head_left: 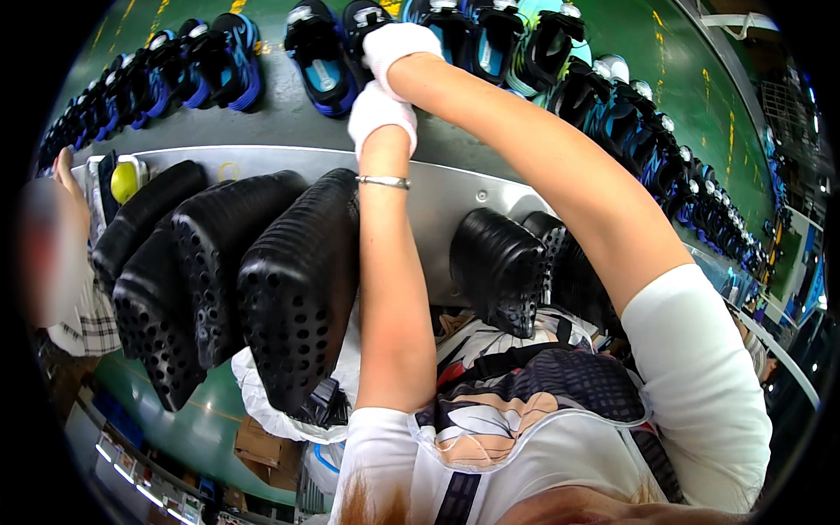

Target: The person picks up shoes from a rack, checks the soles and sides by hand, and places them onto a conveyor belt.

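Observation:
My left hand (382, 120), in a white glove, is closed against the near end of a black and blue sneaker (362, 19) standing in a row on a green surface. Just beyond it, my white-gloved right hand (401, 47) curls over the same sneaker from the right. The gloves hide the sneaker's heel and most of my fingers, and whatever the right fingers grip is out of sight. Beside my hands on the left stands another sneaker (322, 66) with a light blue insole. To the right is a similar black and blue sneaker (492, 44).
Stacks of black ribbed forms with perforated ends (297, 289) lie left of my left arm; a smaller stack (499, 267) lies between my arms. A metal ledge (442, 188) edges the green conveyor (289, 131). A person's plaid clothing (85, 328) shows at far left.

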{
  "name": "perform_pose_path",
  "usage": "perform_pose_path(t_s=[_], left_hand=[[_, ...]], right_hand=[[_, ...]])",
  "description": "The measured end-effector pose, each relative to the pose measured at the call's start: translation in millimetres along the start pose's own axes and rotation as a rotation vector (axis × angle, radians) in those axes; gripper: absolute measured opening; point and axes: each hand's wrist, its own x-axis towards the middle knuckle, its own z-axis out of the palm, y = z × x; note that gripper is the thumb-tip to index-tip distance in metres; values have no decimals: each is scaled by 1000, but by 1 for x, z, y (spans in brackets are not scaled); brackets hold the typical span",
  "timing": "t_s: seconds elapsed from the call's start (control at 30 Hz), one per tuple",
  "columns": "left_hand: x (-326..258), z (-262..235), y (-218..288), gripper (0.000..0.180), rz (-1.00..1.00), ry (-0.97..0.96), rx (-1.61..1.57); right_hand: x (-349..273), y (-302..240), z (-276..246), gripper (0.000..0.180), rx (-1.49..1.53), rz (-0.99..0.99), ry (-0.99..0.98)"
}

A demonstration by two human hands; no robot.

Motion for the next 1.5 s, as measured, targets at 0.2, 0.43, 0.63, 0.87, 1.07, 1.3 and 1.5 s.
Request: perform_pose_path(t_s=[0.2,0.43,0.63,0.87,1.07,1.3,1.5], left_hand=[[0,-17,12,27,-13,21,65],[-6,-12,28,30,81,280,355],[-36,7,67,45,663,453,259],[-12,34,74,39,735,166,570],[-51,77,65,34,887,176,602],[-56,81,78,39,907,128,632],[-74,55,53,47,863,101,578]], right_hand=[[25,-9,-11,32,70,62,-17],[-28,55,-34,28,57,-117,100],[-112,148,-28,40,-88,264,14],[-122,167,2,21,-231,98,-49],[-141,193,53,28,-51,217,-79],[-217,212,-5,38,68,31,-73],[-420,271,-64,42,469,464,168]])
